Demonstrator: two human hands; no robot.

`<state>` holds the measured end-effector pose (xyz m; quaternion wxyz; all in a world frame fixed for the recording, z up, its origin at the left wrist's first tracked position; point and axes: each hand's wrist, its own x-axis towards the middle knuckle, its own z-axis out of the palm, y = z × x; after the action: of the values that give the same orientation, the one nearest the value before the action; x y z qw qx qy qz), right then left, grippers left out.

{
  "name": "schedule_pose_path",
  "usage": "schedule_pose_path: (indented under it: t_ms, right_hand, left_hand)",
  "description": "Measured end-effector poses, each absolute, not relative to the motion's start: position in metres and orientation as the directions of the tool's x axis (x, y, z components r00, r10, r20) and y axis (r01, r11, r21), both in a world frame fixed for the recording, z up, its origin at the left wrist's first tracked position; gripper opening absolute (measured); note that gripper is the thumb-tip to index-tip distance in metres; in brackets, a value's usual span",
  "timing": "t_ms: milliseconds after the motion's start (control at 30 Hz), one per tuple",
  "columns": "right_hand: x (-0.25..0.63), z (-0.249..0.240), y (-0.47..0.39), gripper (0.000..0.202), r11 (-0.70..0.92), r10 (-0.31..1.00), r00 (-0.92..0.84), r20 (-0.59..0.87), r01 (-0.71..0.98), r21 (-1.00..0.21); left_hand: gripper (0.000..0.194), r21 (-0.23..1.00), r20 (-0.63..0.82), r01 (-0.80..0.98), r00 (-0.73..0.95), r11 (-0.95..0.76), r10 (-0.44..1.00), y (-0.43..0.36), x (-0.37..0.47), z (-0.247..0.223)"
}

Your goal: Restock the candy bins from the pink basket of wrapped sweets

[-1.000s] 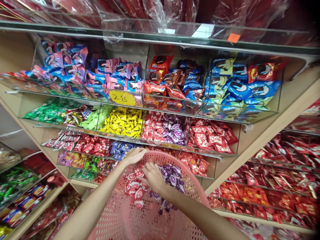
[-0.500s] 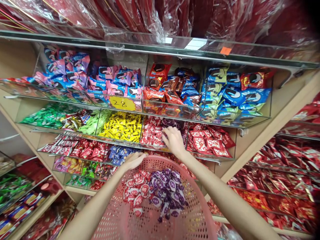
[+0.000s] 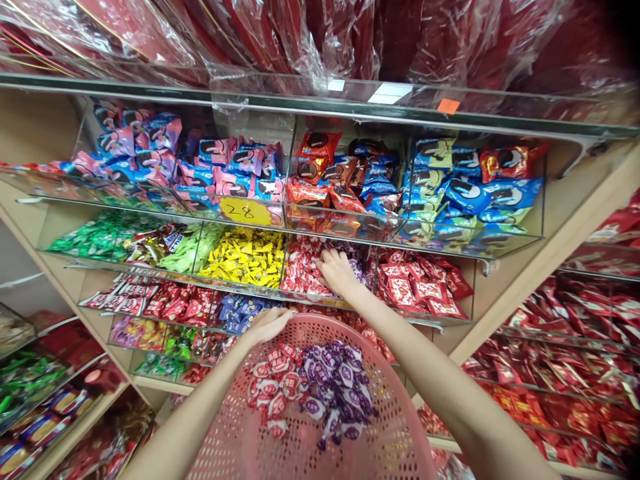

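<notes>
Wrapped red-and-white candies (image 3: 299,268) lie, in the head view, in a glass compartment (image 3: 305,292) just left of and partly under the right hand (image 3: 336,270), the nearer of the two. Its fingers are curled, pointing forward and leftward; whether they have hold of a candy, I cannot tell. Purple candies (image 3: 357,268) sit on its other side. Below, the left hand (image 3: 270,325) grips the rim of the pink basket (image 3: 400,420), its fingers nearly closed there. More red-and-white and purple candies rest side by side in the basket, which stands close under the shelf front. The right hand hides part of the compartment, the left fingertips' underside is out of sight, and the basket's bottom is cut off.
</notes>
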<state>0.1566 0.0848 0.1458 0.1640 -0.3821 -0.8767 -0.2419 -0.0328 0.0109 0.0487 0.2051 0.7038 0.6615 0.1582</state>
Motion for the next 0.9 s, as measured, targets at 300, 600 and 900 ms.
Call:
schedule_pose_path:
  t_ms: [300, 600, 900]
  right_hand:
    - [0.167, 0.143, 0.096, 0.021, 0.651, 0.575, -0.672, 0.466, 0.721, 0.237]
    - [0.173, 0.149, 0.077, 0.026, 0.738, 0.58, -0.556, 0.595, 0.668, -0.096]
    - [0.164, 0.119, 0.003, 0.041, 0.662, 0.744, -0.26, 0.615, 0.171, -0.73]
  left_hand:
    - [0.046, 0.492, -0.045, 0.87, 0.073, -0.041, 0.996, 0.011, -0.033, 0.048]
    - [0.049, 0.471, -0.029, 0.879, 0.095, -0.07, 0.995, 0.012, -0.034, 0.047]
    - [0.051, 0.46, -0.015, 0.884, 0.097, -0.079, 0.995, 0.012, -0.034, 0.046]
